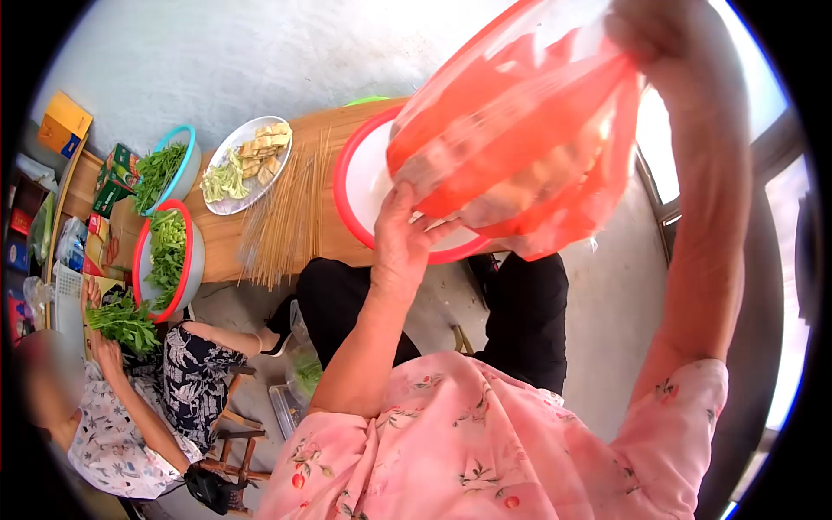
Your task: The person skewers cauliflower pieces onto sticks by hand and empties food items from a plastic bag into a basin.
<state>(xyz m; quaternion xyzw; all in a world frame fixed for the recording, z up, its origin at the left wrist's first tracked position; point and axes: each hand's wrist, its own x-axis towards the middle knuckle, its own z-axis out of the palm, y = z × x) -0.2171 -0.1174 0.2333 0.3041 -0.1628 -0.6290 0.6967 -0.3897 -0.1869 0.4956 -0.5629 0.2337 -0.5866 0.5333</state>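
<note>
A red and clear plastic bag (pixel 520 147) with pale pieces inside is lifted over a white basin with a red rim (pixel 354 186). High at the upper right, my right hand (pixel 650 35) is blurred and closed round the bag's gathered top. Under the bag's lower left side, my left hand (pixel 407 230) has its fingers spread, with the fingertips touching the plastic. Left of the basin, thin wooden skewers (pixel 282 212) lie on the wooden table (pixel 221 251). The bag hides much of the basin.
An oval plate (pixel 227 206) of cut vegetables, a blue-rimmed basin (pixel 189 165) and a red-rimmed basin (pixel 192 269) of greens stand at the left. A seated person (pixel 139 416) there holds leafy greens (pixel 126 321). Boxes (pixel 65 123) sit on a shelf behind.
</note>
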